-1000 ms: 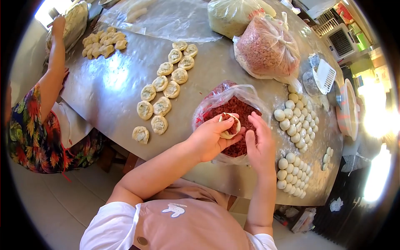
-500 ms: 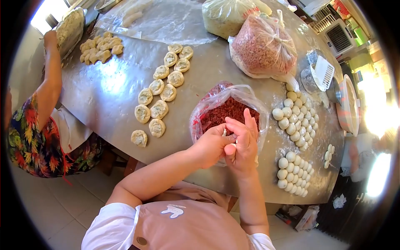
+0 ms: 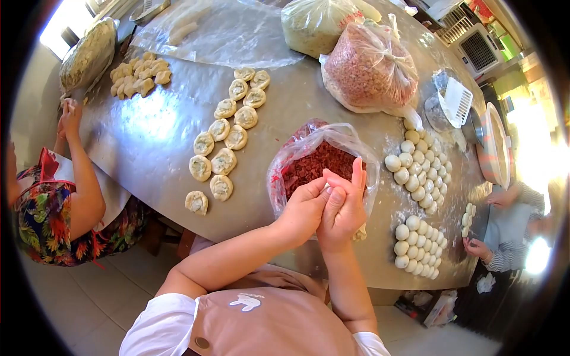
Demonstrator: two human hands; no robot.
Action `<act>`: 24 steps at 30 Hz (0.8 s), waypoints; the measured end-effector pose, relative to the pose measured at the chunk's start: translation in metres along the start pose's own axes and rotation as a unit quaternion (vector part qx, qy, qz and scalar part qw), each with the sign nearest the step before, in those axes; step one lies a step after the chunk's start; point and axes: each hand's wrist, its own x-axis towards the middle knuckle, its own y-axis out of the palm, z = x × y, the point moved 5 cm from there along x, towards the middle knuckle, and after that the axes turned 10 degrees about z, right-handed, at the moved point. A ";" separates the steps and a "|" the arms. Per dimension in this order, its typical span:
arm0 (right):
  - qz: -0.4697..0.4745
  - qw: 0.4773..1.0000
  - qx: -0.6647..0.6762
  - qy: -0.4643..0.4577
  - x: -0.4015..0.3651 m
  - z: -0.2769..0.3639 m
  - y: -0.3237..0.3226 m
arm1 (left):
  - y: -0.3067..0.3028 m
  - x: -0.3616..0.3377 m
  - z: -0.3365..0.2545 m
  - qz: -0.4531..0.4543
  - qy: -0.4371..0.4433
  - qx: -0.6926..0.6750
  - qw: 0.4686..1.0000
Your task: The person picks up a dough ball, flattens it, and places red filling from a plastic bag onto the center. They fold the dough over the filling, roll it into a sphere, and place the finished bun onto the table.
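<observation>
My left hand [image 3: 303,212] and my right hand [image 3: 343,213] meet over the near side of an open plastic bag [image 3: 276,178] filled with dark red minced filling [image 3: 323,163]. The left fingers pinch together against the right thumb. My right hand is cupped, one finger pointing up. A small pale piece of dough [image 3: 327,186] barely shows between them; the hands hide most of it. Left of the bag, flattened dough rounds [image 3: 224,161] with pale centres lie in two rows. Smooth white dough balls [image 3: 418,168] are grouped to the right, with another block of balls [image 3: 419,248] nearer me.
A tied bag of pink mince [image 3: 371,68] and a bag of pale green filling [image 3: 317,26] stand at the back. Dough lumps [image 3: 141,75] lie far left beside a co-worker's hands [image 3: 70,115]. Another person's hand [image 3: 477,247] is by small dough pieces [image 3: 468,219] at right.
My hands have closed more tightly together, covering the pale dough. The co-worker at left has lowered an arm from the large bag. At right, another person's hands have come to the table edge.
</observation>
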 end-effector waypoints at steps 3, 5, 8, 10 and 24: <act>-0.038 0.982 0.165 0.084 0.000 -0.018 0.004 | 0.011 -0.007 -0.010 -0.008 0.017 0.006 1.000; -0.089 0.931 0.307 0.177 0.003 -0.027 0.002 | 0.018 -0.009 -0.016 0.013 0.055 0.046 0.997; -0.068 0.862 0.433 0.255 0.001 -0.031 0.002 | 0.020 -0.013 -0.024 0.047 0.164 0.223 0.960; -0.038 0.825 0.510 0.241 -0.002 -0.023 0.008 | 0.013 -0.017 -0.032 0.019 0.246 0.334 0.910; 0.017 0.901 0.348 0.259 -0.002 -0.013 -0.010 | 0.027 -0.020 -0.057 0.021 0.289 0.440 0.850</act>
